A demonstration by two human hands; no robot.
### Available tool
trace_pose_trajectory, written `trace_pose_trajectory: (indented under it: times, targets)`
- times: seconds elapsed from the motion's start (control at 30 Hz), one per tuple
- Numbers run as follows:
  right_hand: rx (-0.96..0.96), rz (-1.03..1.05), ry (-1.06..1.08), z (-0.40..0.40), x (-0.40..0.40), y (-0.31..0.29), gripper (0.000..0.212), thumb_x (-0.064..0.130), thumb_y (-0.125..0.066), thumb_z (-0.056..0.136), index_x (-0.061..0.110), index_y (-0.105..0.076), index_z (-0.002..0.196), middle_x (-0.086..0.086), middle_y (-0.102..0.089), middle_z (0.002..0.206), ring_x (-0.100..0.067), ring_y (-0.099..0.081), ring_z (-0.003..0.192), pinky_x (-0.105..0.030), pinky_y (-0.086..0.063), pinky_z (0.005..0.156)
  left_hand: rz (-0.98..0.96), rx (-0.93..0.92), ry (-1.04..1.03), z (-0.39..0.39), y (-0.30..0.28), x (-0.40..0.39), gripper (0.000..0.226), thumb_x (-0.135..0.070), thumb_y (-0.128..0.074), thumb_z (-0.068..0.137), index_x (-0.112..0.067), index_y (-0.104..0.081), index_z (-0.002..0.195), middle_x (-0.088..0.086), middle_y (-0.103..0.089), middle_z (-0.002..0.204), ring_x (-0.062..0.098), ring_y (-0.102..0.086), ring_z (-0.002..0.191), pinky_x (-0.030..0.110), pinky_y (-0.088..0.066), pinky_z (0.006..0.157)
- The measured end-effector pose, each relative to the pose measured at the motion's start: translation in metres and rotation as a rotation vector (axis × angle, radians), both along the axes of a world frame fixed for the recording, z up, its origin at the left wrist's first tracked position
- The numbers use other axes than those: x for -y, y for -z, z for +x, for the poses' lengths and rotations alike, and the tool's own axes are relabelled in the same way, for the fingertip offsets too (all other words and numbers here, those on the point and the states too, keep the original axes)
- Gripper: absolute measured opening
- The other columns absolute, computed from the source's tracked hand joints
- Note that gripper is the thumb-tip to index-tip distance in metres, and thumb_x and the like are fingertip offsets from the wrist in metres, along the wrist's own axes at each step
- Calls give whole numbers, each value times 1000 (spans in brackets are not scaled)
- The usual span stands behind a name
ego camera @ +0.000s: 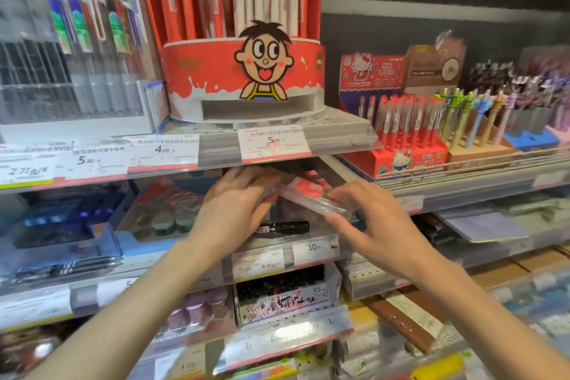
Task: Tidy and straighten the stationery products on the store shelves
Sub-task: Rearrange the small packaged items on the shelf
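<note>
- Store shelves run across your whole view, price tags on every edge; take the red drum display with the cartoon boy as your landmark.
- Straight below the drum, under its shelf, both your hands reach into the next tier down.
- Your left hand lies with fingers nearly straight, flat against the left end of a clear pack with a red card inside. It presses rather than grips.
- Your right hand has its fingers curled loosely round the right end of the same pack, thumb under the near edge.
- The pack sits tilted, left end higher, and is not yet square on its tier; blur hides what it rests on.
- Just below the pack, a black marker lies loose on its side near the shelf lip.
- Risk: the clear wrap looks slick, and with only one hand truly holding, the pack could slide out and fall to the lower tiers.
- Risk: pushing the pack back could nudge the marker, which looks free to roll off the edge.
- Risk: lifting your hands too high could knock the 5.00 tag below the drum.
- Right of the drum, the red pen box stands well apart from your reach.
</note>
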State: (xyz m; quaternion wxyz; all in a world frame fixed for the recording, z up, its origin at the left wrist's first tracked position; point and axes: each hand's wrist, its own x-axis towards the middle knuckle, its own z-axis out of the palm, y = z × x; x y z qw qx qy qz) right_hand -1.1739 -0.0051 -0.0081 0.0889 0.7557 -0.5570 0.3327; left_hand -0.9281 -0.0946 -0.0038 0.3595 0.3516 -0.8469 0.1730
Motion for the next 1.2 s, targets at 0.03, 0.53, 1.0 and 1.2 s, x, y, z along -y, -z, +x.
trace_pose_trajectory:
  times: [0.03,0.53,1.0,1.2]
  targets:
    - [-3,-15,44,-1,1,0,32,41,-62,94,23,-60,120,11,-58,112,-10,-53,107,-32,-43,94,52,-9,-20,-3,-1,3,39,-26,-67,89,-21,-64,127,5,-65,122,33,-57,110,42,-53,88]
    - [-429,107,594,41,58,1,54,57,-46,93,12,-64,118,-11,-63,122,-31,-55,112,-42,-38,91,436,8,-103,25,-2,45,33,-36,-51,96,-37,-59,127,-3,-65,128,24,-58,117,38,-45,100]
    - [-342,4,529,33,53,0,49,53,-49,92,13,-68,114,-10,-66,111,-30,-56,102,-42,-42,84,500,-96,-63,29,-4,37,36,-37,-47,98,-36,-56,133,-2,-62,133,24,-54,123,33,-43,103]
    - [-97,-24,279,53,46,-13,43,49,-54,93,19,-64,122,-8,-63,122,-29,-58,111,-41,-48,93,479,-139,-80,68,-7,21,32,-35,-49,99,-33,-58,130,-3,-62,130,22,-56,119,35,-47,97]
